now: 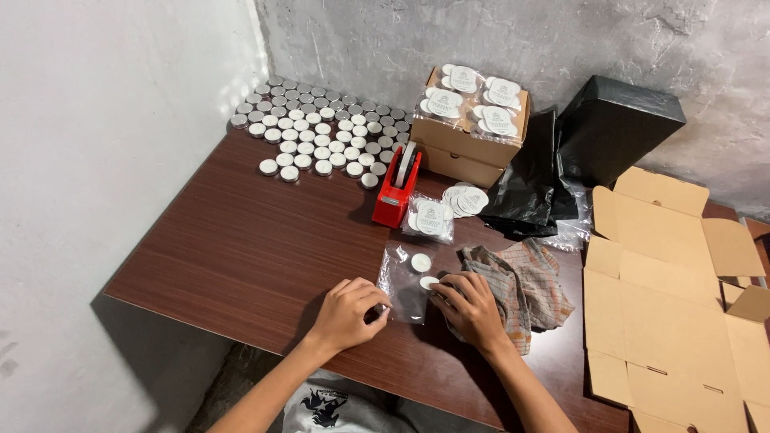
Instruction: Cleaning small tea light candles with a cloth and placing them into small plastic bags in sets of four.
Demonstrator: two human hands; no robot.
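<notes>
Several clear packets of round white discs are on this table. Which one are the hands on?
The clear packet at the near table edge, pinched between the left hand and right hand. It shows only two loose discs; the other packets sit farther back, untouched.

Surface: dark brown wooden table [241, 248], filling the middle of the frame.
Upper left: rows of small round tins [321, 132].
Upper centre: red tape dispenser [397, 188], closed cardboard box [465, 148].
Centre: clear plastic bag [407, 281], checked cloth [525, 285].
Upper right: black bags [533, 180], black box [618, 124].
Right edge: flat unfolded carton [674, 313].
</notes>
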